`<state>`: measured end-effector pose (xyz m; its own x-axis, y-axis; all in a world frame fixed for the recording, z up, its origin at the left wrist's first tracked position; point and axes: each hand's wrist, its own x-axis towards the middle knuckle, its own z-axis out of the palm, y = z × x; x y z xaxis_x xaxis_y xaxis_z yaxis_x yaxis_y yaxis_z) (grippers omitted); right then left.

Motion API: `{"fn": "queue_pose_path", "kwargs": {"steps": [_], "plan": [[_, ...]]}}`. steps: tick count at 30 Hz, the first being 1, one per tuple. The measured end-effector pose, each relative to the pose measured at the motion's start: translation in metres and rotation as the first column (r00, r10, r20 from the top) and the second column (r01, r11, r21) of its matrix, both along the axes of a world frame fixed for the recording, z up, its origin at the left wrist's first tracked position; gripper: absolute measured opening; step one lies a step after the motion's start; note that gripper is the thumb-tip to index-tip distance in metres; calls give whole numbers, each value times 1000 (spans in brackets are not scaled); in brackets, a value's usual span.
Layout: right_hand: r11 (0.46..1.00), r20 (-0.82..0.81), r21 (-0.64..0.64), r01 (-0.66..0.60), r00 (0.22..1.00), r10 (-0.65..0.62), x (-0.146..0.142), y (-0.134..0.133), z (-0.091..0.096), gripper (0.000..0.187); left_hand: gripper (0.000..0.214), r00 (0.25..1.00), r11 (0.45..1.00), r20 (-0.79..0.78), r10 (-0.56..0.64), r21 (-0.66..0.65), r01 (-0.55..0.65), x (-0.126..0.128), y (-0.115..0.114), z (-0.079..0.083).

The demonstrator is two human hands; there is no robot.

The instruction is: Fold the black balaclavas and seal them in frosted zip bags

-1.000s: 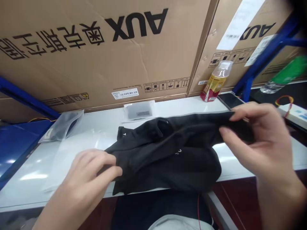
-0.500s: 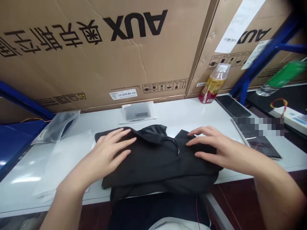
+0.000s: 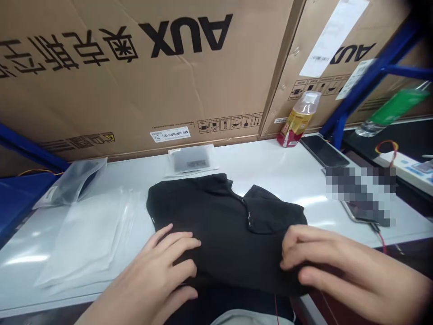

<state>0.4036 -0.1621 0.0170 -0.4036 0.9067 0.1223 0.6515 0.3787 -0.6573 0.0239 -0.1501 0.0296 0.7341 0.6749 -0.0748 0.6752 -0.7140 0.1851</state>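
A folded black sweatshirt lies on the white table, with its collar and zip at the far side. My left hand rests on the near left part of the sweatshirt, fingers apart. My right hand has its fingers curled over the near right edge and appears to grip the cloth. The sweatshirt's near edge is partly hidden under both hands. A flat clear plastic bag lies left of the sweatshirt, close to it.
Large AUX cardboard boxes stand along the table's far side. A grey bagged item, a drink bottle and a phone stand beyond the sweatshirt. A blurred-out patch covers part of another phone at right.
The sweatshirt now lies flatter, its outline squarer. Both hands have moved from its middle toward the near edge, and the right hand now curls over the cloth.
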Motion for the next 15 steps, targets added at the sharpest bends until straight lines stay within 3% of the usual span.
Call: {"fn": "queue_pose_path", "kwargs": {"steps": [3, 5, 7, 8, 10, 11, 12, 13, 15], "plan": [[992, 197, 51, -114, 975, 102, 0, 23, -12, 33, 22, 997, 999, 70, 40, -29, -38, -10, -3, -6], [991, 248, 109, -77, 967, 48, 0, 45, -18, 29, 37, 987, 993, 115, 112, 16, -114, -14, -5, -9], [985, 218, 152, 77, 970, -110, -2, 63, -21, 23, 48, 980, 983, 118, 161, 64, -169, -18, -10, -9], [958, 187, 202, 202, 952, -241, -4, 68, -21, 25, 50, 979, 980, 106, 174, 82, -183, -20, -14, -8], [830, 94, 358, 427, 868, -488, -10, 71, -19, 34, 52, 982, 978, 94, 164, 111, -174, -22, -22, -3], [765, 49, 432, 478, 834, -549, -15, 68, -18, 39, 53, 983, 978, 104, 148, 130, -161, -21, -23, 0], [737, 27, 484, 471, 834, -551, -22, 63, -17, 44, 54, 983, 977, 123, 132, 152, -151, -18, -23, 4], [754, 40, 507, 418, 862, -505, -31, 57, -18, 46, 55, 982, 974, 141, 124, 173, -148, -13, -19, 6], [846, 143, 470, 251, 924, -353, -48, 43, -25, 45, 54, 977, 962, 162, 137, 213, -170, 3, -1, 7]]}}
